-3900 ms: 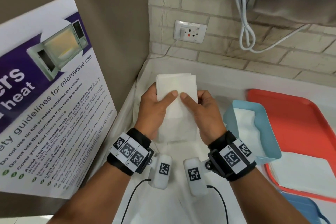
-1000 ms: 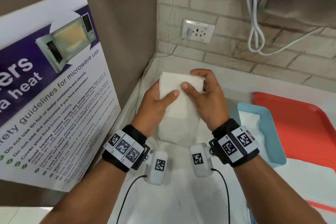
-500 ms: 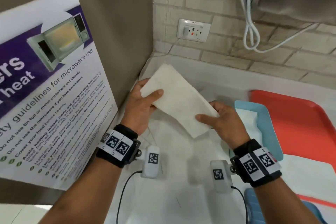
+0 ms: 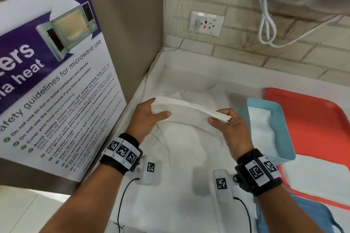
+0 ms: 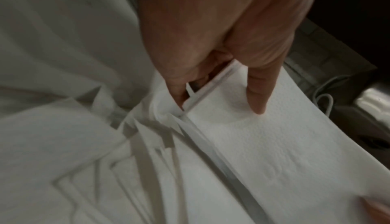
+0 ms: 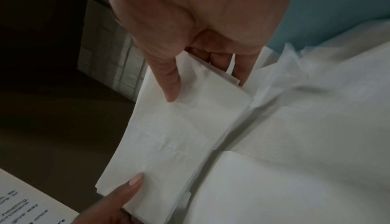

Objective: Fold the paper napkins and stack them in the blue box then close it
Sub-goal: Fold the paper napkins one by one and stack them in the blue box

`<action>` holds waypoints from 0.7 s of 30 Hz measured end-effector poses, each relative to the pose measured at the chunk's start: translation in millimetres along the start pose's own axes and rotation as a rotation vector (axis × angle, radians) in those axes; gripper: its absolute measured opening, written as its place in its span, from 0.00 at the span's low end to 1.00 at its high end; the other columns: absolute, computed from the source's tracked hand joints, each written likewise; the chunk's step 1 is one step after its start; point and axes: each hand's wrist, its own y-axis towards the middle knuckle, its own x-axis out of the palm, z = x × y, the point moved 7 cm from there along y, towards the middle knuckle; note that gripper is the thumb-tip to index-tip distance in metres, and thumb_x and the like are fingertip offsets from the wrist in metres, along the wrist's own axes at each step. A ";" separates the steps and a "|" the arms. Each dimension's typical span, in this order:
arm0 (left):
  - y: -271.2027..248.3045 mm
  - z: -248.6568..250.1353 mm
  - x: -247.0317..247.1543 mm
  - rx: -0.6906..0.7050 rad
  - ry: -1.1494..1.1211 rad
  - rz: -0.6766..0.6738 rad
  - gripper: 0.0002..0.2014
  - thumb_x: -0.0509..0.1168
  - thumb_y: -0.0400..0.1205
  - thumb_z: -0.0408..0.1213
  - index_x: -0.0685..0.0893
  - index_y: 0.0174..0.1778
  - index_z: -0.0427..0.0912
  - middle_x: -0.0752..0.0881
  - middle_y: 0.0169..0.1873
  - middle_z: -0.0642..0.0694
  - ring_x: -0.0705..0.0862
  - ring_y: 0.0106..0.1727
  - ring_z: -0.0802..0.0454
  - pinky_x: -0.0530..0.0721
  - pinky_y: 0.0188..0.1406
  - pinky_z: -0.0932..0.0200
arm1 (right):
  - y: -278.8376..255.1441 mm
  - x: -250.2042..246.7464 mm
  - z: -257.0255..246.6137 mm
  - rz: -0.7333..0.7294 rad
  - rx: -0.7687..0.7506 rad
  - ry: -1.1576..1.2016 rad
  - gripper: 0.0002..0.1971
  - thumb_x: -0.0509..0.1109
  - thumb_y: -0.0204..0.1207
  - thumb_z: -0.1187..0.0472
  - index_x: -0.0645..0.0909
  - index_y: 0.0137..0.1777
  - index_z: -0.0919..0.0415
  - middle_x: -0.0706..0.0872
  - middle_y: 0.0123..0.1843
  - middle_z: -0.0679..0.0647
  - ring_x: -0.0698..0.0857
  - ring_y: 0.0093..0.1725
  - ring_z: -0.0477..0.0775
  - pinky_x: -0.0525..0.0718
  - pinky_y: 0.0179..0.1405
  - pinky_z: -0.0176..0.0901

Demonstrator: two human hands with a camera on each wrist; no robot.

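At frame left, the poster (image 4: 56, 73) read "guidelines for microwave use". At centre, left hand (image 4: 149, 117) and right hand (image 4: 230, 125) pinched the folded napkin (image 4: 189, 108) by its ends; wrist views showed thumbs on top. The blue box (image 4: 280, 119) stood right.

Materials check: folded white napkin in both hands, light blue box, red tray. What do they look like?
Folded white napkin: soft embossed tissue paper, matte; dotted texture and layered edges show in the wrist views, and it sags between the left hand and right hand. Light blue box: probably moulded plastic, thin smooth walls, slight sheen. Red tray: likely plastic too, smooth with a rounded raised rim.
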 end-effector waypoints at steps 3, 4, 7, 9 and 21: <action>0.3 -9.6 -2.7 -0.041 -0.016 -0.038 0.20 0.79 0.77 0.26 0.86 0.65 0.32 0.92 0.59 0.35 0.90 0.64 0.35 0.85 0.71 0.36 | -2.8 0.4 8.1 -0.046 0.015 -0.069 0.12 0.81 0.72 0.71 0.81 0.47 0.60 0.81 0.38 0.49 0.78 0.32 0.40 0.76 0.33 0.29; 0.2 -13.5 -2.0 -0.064 -0.006 -0.047 0.23 0.81 0.75 0.27 0.85 0.65 0.32 0.92 0.59 0.36 0.90 0.63 0.36 0.85 0.71 0.36 | -4.0 2.6 13.9 -0.072 0.040 -0.089 0.14 0.81 0.71 0.71 0.81 0.50 0.59 0.83 0.40 0.51 0.81 0.34 0.41 0.79 0.35 0.32; -0.6 -20.6 1.3 -0.082 0.053 -0.035 0.22 0.84 0.72 0.27 0.87 0.60 0.34 0.93 0.56 0.37 0.92 0.59 0.38 0.87 0.68 0.36 | -6.7 3.5 27.6 -0.074 0.085 -0.144 0.16 0.83 0.71 0.69 0.82 0.52 0.55 0.88 0.45 0.54 0.86 0.43 0.53 0.85 0.47 0.51; -0.8 -20.8 1.4 -0.072 0.050 -0.021 0.19 0.83 0.73 0.26 0.88 0.58 0.34 0.93 0.55 0.34 0.92 0.58 0.38 0.89 0.65 0.40 | -7.1 0.7 29.4 -0.049 0.080 -0.150 0.14 0.83 0.71 0.68 0.83 0.48 0.53 0.88 0.43 0.54 0.84 0.42 0.54 0.82 0.46 0.50; 4.6 -9.9 -0.5 0.003 0.069 -0.049 0.18 0.83 0.74 0.29 0.87 0.57 0.39 0.92 0.47 0.46 0.91 0.51 0.48 0.88 0.54 0.50 | -3.9 -1.4 28.8 -0.076 0.039 -0.209 0.12 0.84 0.71 0.62 0.84 0.47 0.55 0.86 0.36 0.45 0.83 0.36 0.50 0.82 0.41 0.45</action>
